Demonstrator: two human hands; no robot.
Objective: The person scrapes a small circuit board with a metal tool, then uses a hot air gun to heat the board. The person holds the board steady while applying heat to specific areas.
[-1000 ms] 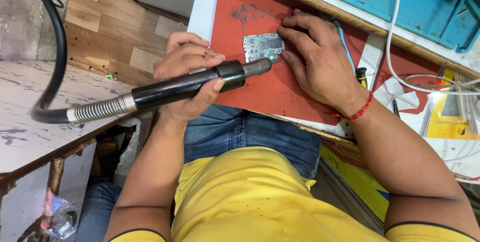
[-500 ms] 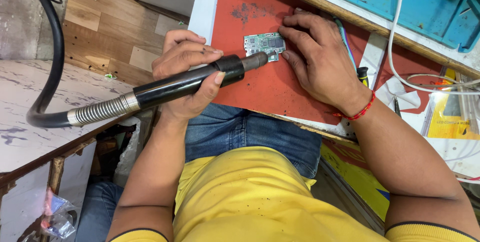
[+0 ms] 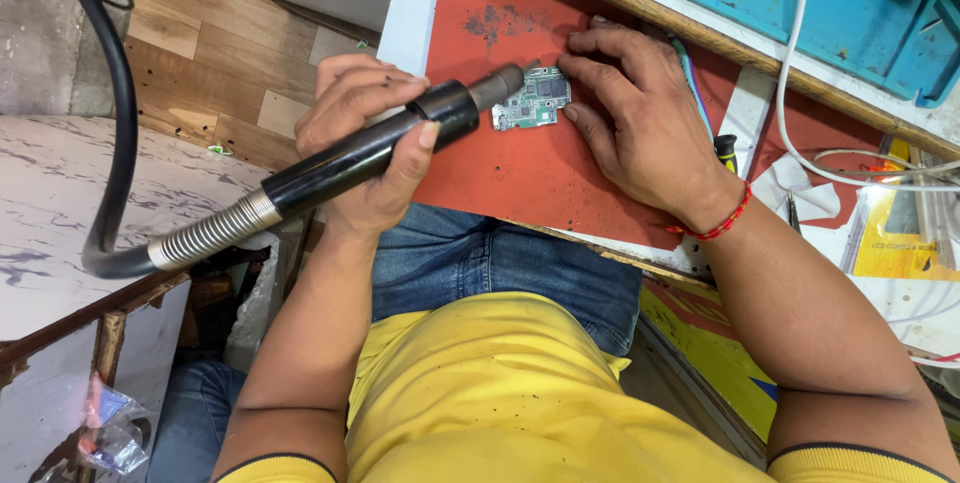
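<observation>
Two hands are working over a small green board (image 3: 534, 101) lying flat on the red mat (image 3: 520, 168) that covers this part of the surface. The left hand (image 3: 365, 148) is clenching the black barrel of a hot-air wand (image 3: 370, 148), thumb pressed along its top, and is aiming the metal nozzle at the board's left edge; whether the tip is touching or hovering just above is not clear. The wand's ribbed collar and black hose (image 3: 120, 133) are trailing off to the left. The right hand (image 3: 640, 128) is lying flat, grasping nothing, its fingertips (image 3: 572, 113) pinning the board's right side and upper corner.

Judging by this, the heating step is under way on the board's left portion. Continuing would call for keeping the nozzle steady and close over that spot while the right fingertips are keeping clear of the hot air, so the board is not sliding on the mat.
</observation>
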